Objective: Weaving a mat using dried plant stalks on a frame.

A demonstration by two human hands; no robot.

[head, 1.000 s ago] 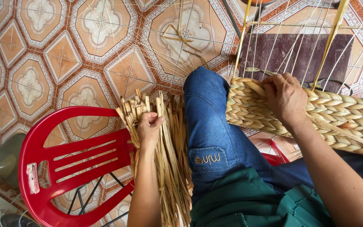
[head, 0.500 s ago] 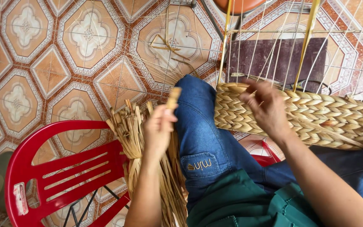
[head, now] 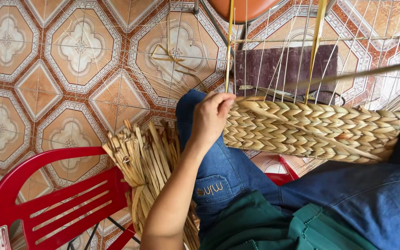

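Note:
My left hand (head: 211, 118) rests at the left end of a woven straw band (head: 311, 129) that lies across my lap on blue jeans. Its fingers are curled at the band's top corner, pinching a long dried strand (head: 348, 74) that runs off to the right across the upright strings. A bundle of dried straw strands (head: 149, 162) lies beside my left thigh, leaning on a red plastic chair (head: 47, 203). My right hand is out of view.
Thin white strings and yellow upright rods (head: 230, 46) rise from the band's top edge. Behind them are a purple mat (head: 288, 65) and an orange seat (head: 241, 7). Loose straw (head: 172, 53) lies on the patterned tile floor (head: 70, 46).
My left hand lifted a strand from the bundle and carried it right to the band's left end. My right hand left the band and went out of view.

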